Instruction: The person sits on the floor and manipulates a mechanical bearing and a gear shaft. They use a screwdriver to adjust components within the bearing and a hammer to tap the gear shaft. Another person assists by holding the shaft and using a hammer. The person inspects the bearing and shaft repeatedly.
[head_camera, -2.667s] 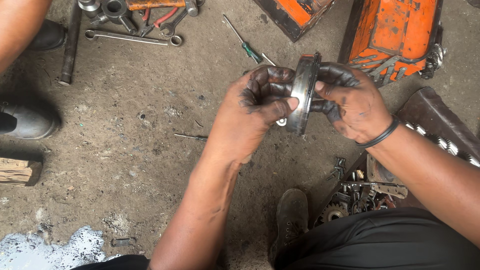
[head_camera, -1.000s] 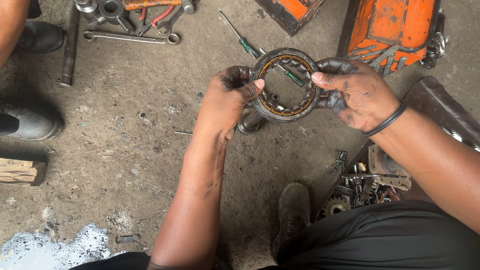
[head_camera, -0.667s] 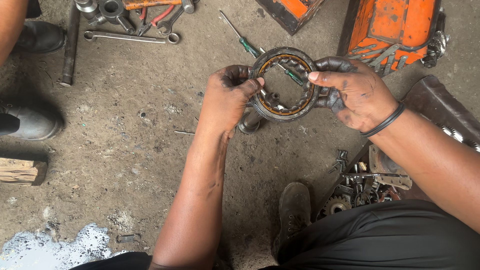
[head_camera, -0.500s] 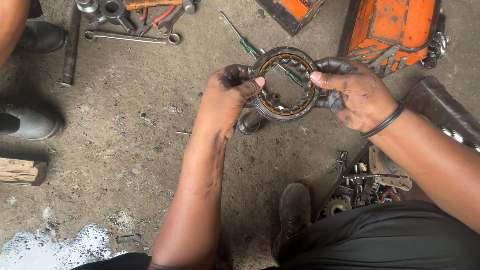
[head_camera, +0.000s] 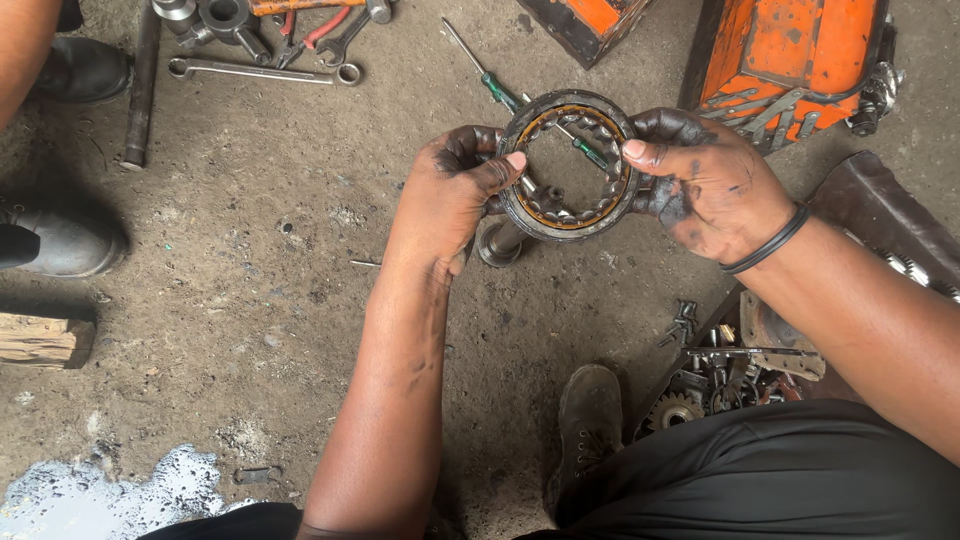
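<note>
Holding a greasy bearing ring (head_camera: 570, 165) flat above the green screwdriver (head_camera: 530, 105), the left hand (head_camera: 450, 205) and right hand (head_camera: 705, 185) pinch its opposite rims; inspection seems underway, and turning it next would need steady thumbs

— Any packages, labels, signs or screens down there?

— None that I can see. No cartons, no wrappers, no stickers, no display of any kind.

— Nothing printed on anything?

— Nothing I can make out from the head view. That's all there is to tell on that score.
</note>
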